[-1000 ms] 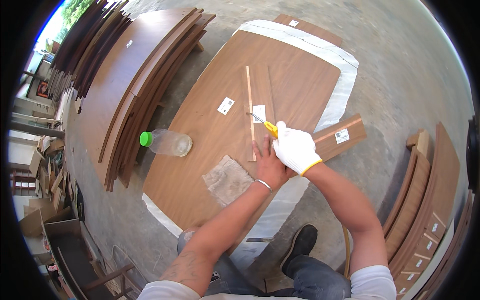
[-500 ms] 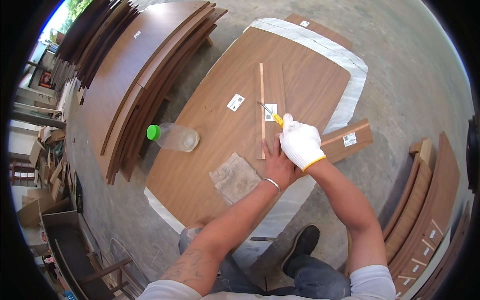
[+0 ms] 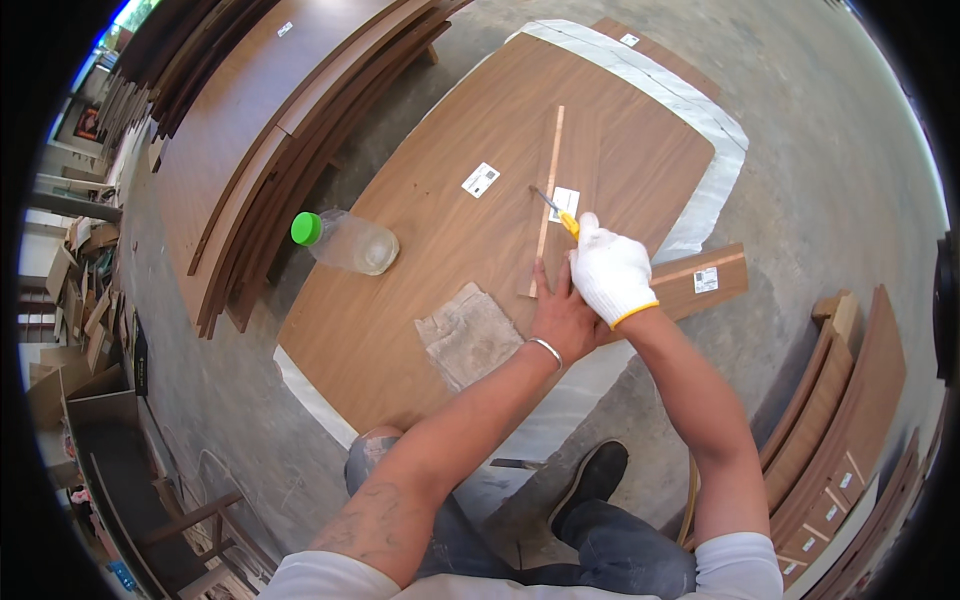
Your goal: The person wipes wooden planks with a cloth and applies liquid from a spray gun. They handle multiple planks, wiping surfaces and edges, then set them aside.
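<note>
My right hand (image 3: 614,272), in a white knit glove with a yellow cuff, is closed around a yellow-handled tool (image 3: 569,223) with a thin dark metal blade. The tip lies over the pale edge of a narrow wooden board (image 3: 585,150), beside a white label (image 3: 563,205). Bare and with fingers spread, my left hand (image 3: 565,322) presses on the near end of this board. Beneath lies a large wood-grain panel (image 3: 400,215) with curved sides. A folded beige cloth (image 3: 468,335) rests on it, left of my left hand.
A clear bottle with a green cap (image 3: 345,243) stands on the panel's left side. Another labelled board (image 3: 700,280) sticks out to the right. White sheeting (image 3: 690,230) shows under the panel. Stacked panels (image 3: 270,110) stand at far left, curved pieces (image 3: 835,410) at right.
The narrow board has turned slightly clockwise, its far end now leaning right. Both hands and the tool have shifted a little with it. The whole view has moved slightly too.
</note>
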### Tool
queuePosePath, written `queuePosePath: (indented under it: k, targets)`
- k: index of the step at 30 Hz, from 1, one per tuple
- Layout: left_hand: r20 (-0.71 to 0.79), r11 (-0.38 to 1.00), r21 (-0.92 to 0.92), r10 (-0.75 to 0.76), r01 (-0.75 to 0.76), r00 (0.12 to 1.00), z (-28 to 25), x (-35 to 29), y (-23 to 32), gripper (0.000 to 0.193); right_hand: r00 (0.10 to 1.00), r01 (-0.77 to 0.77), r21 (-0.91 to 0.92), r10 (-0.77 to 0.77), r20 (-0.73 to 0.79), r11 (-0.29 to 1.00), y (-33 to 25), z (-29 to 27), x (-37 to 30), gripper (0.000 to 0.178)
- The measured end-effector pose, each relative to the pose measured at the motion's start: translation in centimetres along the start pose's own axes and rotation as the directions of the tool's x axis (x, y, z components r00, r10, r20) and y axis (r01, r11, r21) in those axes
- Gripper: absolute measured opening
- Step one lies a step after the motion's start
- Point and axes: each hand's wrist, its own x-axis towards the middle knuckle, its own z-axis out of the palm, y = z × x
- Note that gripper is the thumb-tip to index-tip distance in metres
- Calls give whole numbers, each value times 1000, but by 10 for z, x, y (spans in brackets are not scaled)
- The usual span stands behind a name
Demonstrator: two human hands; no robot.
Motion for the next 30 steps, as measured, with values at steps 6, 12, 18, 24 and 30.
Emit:
queuePosePath:
  k: [6, 12, 18, 24, 30]
  targets:
    - [6, 997, 73, -27, 26, 1000, 2, -1, 3, 71, 995, -100, 17, 100, -1, 995, 8, -21, -34, 32]
    - [21, 1000, 19, -12, 12, 1000, 0, 1, 5, 65, 996, -87, -27, 87, -11, 996, 14, -8, -12, 33]
    - [-32, 1000, -7, -4, 4, 999, 0, -1, 2, 57, 989, -111, -44, 114, 89, 993, 0, -15, -10, 32]
    - [-11, 1000, -4, -10, 10, 1000, 1, 0, 4, 55, 993, -113, -32, 113, 16, 993, 9, -7, -5, 31]
    - [37, 999, 40, -32, 30, 999, 1, 0, 5, 63, 993, -118, -19, 118, 4, 993, 12, -3, -4, 32]
